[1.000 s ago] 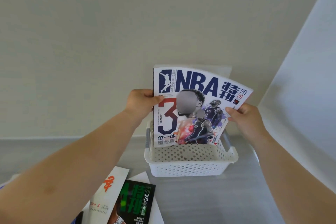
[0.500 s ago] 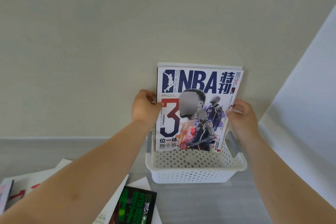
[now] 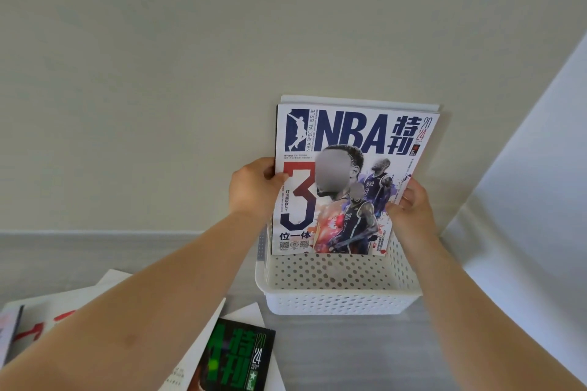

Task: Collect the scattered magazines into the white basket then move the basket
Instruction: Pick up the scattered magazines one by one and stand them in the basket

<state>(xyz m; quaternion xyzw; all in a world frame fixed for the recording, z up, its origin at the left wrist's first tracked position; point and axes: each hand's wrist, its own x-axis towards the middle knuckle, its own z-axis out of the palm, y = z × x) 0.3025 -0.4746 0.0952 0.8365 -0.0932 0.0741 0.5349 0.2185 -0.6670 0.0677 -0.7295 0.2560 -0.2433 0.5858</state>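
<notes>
Nearest the camera, lower left: loose magazines lie flat on the grey desk (image 3: 365, 355). A dark-covered magazine with green lettering (image 3: 236, 359) rests on top of a white-covered magazine (image 3: 203, 346); farther left, another white magazine with red print (image 3: 47, 324) is partly hidden under the left forearm.

Mid-field: the white basket (image 3: 340, 298), perforated walls, sits on the desk just right of centre, near the wall. Its near wall and rim are fully visible.

Inside the basket: the NBA magazine (image 3: 352, 149) stands upright, cover facing the camera, lower edge down behind the basket's near wall, top well above the rim. A second white-edged magazine (image 3: 359, 101) stands directly behind it; only its top margin shows.

Left hand (image 3: 254, 190) grips the NBA magazine's left edge, thumb on the cover, fingers wrapped behind. Right hand (image 3: 413, 203) pinches the right edge, fingers (image 3: 408, 197) curled onto the cover margin. Both hands are above the rim.

Far field: plain pale wall (image 3: 190, 73) behind the basket; white sloping surface (image 3: 533, 168) at right.
</notes>
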